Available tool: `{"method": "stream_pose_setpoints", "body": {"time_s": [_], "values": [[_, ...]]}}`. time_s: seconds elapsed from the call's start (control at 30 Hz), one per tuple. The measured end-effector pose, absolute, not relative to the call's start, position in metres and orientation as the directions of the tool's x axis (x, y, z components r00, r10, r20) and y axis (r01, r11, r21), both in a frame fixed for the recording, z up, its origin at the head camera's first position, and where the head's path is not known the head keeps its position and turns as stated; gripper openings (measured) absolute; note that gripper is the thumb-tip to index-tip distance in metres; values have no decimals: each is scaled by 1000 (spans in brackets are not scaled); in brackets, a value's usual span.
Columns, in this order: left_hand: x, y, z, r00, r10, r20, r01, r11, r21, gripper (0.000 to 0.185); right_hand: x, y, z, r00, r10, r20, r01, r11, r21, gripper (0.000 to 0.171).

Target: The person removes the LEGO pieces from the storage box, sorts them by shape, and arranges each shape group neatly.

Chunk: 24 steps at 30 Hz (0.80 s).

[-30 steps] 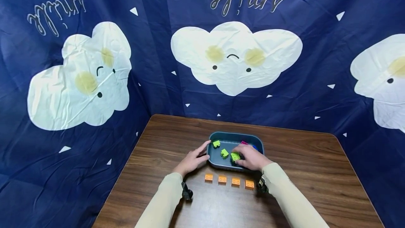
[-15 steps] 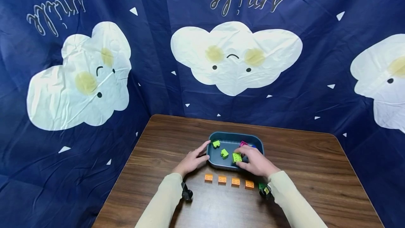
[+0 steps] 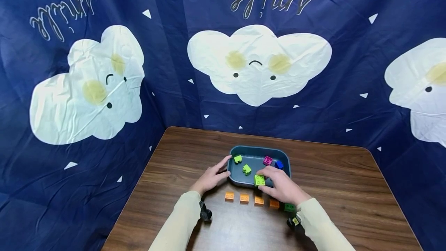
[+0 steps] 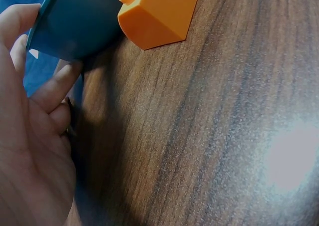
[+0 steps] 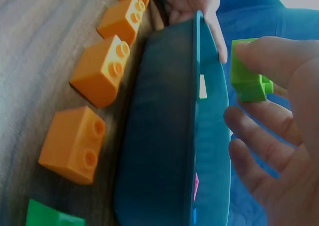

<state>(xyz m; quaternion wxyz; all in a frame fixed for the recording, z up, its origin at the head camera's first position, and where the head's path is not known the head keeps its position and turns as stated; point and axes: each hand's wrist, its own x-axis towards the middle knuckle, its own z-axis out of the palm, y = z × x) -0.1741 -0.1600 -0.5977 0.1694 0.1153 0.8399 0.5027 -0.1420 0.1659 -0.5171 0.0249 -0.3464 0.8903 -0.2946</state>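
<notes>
My right hand (image 3: 283, 186) pinches a lime green toy brick (image 3: 259, 180) between thumb and fingers, over the front rim of a dark teal tray (image 3: 248, 184). The right wrist view shows this lime brick (image 5: 247, 71) raised above the rim, its studs toward the palm. With spread, fairly straight fingers, my left hand (image 3: 210, 178) touches the tray's left end; a fingertip (image 4: 31, 10) reaches its rim in the left wrist view. Inside the tray lie two small lime bricks, one at the back left (image 3: 237, 159) and another lime brick (image 3: 246, 169) nearer the middle.
A magenta brick (image 3: 267, 160) and a blue brick (image 3: 279, 164) lie at the tray's right. Several orange bricks (image 3: 244, 198) form a row in front of it, with a green brick (image 3: 289, 207) at the right end. A blue cloud-print curtain (image 3: 174, 49) stands behind the wooden table (image 3: 331, 173).
The right hand has lifted the lime brick from the tray floor and brought it toward the front rim, uncovering the magenta and blue bricks. The left hand stays put.
</notes>
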Motion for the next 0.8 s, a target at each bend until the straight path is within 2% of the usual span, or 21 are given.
{"method": "stream_pose_setpoints", "body": {"time_s": [0.37, 0.8], "values": [[-175, -159, -594, -920, 358, -158, 36, 480, 877, 65, -112, 142, -517, -700, -682, 211, -647, 481, -591, 34], [-175, -159, -597, -917, 368, -155, 43, 478, 877, 66, -85, 113, -538, -667, -733, 138, -602, 420, -679, 30]]}}
